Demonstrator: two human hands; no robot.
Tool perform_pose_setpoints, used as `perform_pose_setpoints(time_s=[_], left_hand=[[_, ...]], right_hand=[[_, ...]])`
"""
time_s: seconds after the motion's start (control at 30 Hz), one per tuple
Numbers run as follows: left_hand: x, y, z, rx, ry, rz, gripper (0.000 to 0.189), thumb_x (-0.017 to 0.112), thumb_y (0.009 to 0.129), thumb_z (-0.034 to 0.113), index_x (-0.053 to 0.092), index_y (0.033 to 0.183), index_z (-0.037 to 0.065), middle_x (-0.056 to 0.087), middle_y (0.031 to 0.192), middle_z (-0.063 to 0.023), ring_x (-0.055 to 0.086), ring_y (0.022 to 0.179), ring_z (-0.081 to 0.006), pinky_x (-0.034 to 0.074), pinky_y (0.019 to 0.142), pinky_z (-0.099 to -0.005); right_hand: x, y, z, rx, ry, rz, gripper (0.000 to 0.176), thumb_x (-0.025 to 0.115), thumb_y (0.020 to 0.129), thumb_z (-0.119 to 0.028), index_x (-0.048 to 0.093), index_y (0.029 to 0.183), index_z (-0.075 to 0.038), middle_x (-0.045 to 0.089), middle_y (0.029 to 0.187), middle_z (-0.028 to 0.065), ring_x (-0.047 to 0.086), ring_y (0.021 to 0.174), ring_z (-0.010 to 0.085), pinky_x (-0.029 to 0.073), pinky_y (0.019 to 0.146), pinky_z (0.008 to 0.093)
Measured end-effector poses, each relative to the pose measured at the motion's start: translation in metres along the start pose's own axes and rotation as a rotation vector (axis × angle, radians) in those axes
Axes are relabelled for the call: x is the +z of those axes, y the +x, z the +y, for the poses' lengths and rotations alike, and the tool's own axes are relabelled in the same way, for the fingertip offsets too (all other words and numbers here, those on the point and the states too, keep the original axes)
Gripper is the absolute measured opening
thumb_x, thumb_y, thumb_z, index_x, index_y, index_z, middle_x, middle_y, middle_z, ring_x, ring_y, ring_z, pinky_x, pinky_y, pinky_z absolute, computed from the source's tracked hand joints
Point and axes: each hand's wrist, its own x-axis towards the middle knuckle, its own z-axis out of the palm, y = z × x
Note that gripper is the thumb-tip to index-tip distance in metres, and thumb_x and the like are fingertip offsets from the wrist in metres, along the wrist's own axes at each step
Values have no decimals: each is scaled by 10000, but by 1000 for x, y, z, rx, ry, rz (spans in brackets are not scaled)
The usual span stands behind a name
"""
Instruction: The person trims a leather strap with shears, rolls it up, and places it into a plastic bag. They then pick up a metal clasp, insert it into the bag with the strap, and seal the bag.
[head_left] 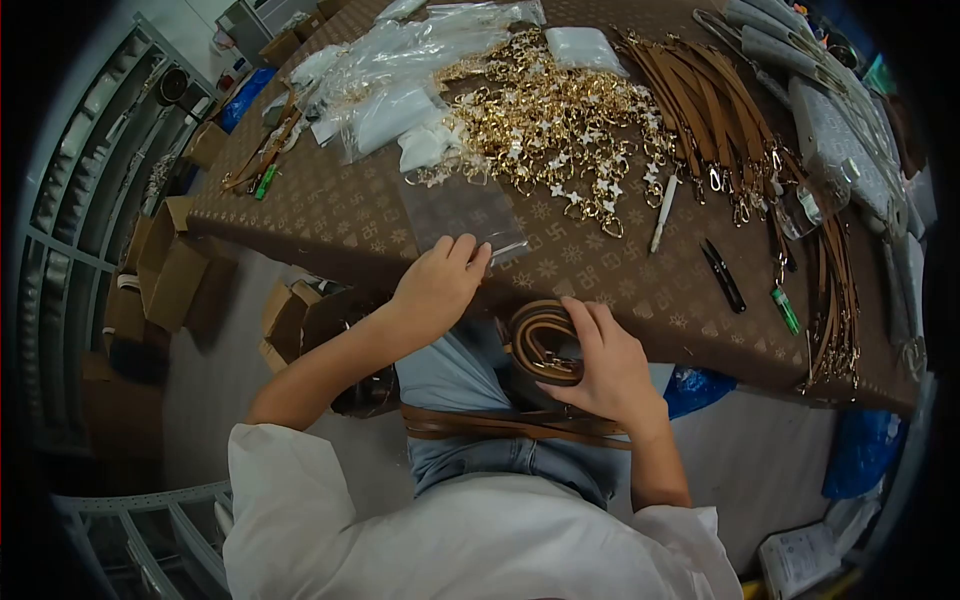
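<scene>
Head view, looking down over your lap and the patterned brown cloth on the counter (330, 225). Your right hand (612, 368) grasps a coiled brown strap (528, 352), thumb below and fingers over the top, with the roll just off the counter's near edge, above your lap. Metal hardware shows inside the coil.

Your left hand (440, 288) reaches to the near edge of a clear plastic bag (460, 213) lying flat on the counter. Fingertips meet the edge; can't tell whether they pinch it or only rest there.

Step in hand, as I read it: strap rolled and held, bag edge being handled. The next move seems to call for a sure fingertip hold on that thin film, parting its layers if they cling, plus a steady right-hand grip, since the coil could spring loose.

Around you: gold-toned clasps (550, 130) heaped beyond the bag; loose brown straps (700, 100) to their right; white pen (664, 213), black snips (722, 275) and green lighter (784, 311) nearer your right side. More brown straps (500, 426) cross your lap.
</scene>
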Motion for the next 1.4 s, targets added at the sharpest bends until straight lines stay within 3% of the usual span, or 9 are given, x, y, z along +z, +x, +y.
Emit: perform_pose_setpoints(time_s=[0.2, 0.27, 0.47, 0.6, 0.77, 0.93, 1.07, 1.3, 1.4], left_hand=[[-2, 10, -15, -96, -358, 88, 215, 648, 711, 80, 648, 903, -17, 574, 747, -82, 564, 700, -204, 468, 627, -278], [-3, 22, -17, -466, -1026, -73, 137, 665, 689, 46, 666, 811, -15, 618, 657, -74, 593, 618, -139, 471, 579, -254], [17, 28, -28, -514, -1216, -134, 123, 673, 689, 57, 663, 778, -28, 640, 647, -77, 581, 605, -83, 463, 556, -234], [15, 27, -22, -616, -1234, -108, 123, 674, 696, 60, 656, 772, -34, 634, 644, -86, 579, 598, -90, 462, 551, -239], [-13, 39, -29, -420, -682, 606, 17, 626, 756, 25, 617, 763, 12, 586, 702, -76, 594, 579, -170, 455, 519, -271], [-7, 26, -6, -209, -480, 544, 49, 633, 737, -1, 623, 780, 20, 554, 702, -75, 563, 549, -207, 444, 498, -288], [-4, 15, 28, -314, -718, 554, 116, 649, 705, -7, 631, 815, 27, 539, 692, -75, 543, 549, -215, 441, 492, -298], [1, 10, 69, 39, -600, 575, 153, 668, 674, -50, 656, 815, 9, 565, 694, -63, 540, 556, -167, 422, 488, -267], [-4, -10, 76, -63, -536, 582, 190, 671, 673, -20, 644, 857, 17, 569, 745, -57, 561, 659, -193, 444, 563, -292]], right_hand=[[14, 22, -13, -183, -61, -105, 819, 777, 566, -241, 378, 1255, -46, 405, 1239, 134, 527, 976, 283, 499, 726, 359], [18, 33, -17, -205, -95, -149, 814, 772, 567, -242, 378, 1253, -46, 374, 1294, 142, 526, 980, 291, 497, 738, 364], [37, 44, -13, -217, -269, -156, 823, 776, 547, -244, 403, 1243, -14, 335, 1348, 165, 541, 848, 233, 513, 703, 308], [46, 42, -18, -167, -362, -168, 810, 766, 554, -255, 411, 1242, -17, 328, 1365, 170, 544, 802, 204, 514, 658, 279], [51, 41, -15, -182, -492, -156, 786, 756, 574, -265, 415, 1238, -18, 336, 1361, 177, 551, 800, 206, 514, 617, 274], [40, 20, -5, -95, 536, 185, 819, 787, 557, -231, 394, 1238, -3, 337, 1336, 191, 581, 830, 257, 520, 625, 317], [30, 8, -14, 317, 144, 241, 896, 808, 545, -206, 351, 1287, 1, 385, 1216, 200, 560, 942, 269, 522, 690, 319], [34, 18, -16, 139, 27, 332, 984, 789, 543, -202, 242, 1321, 52, 382, 1222, 223, 563, 930, 375, 528, 669, 366], [35, 20, -14, 159, 63, 356, 1000, 800, 538, -223, 244, 1327, 37, 393, 1219, 219, 558, 955, 367, 526, 682, 369]])
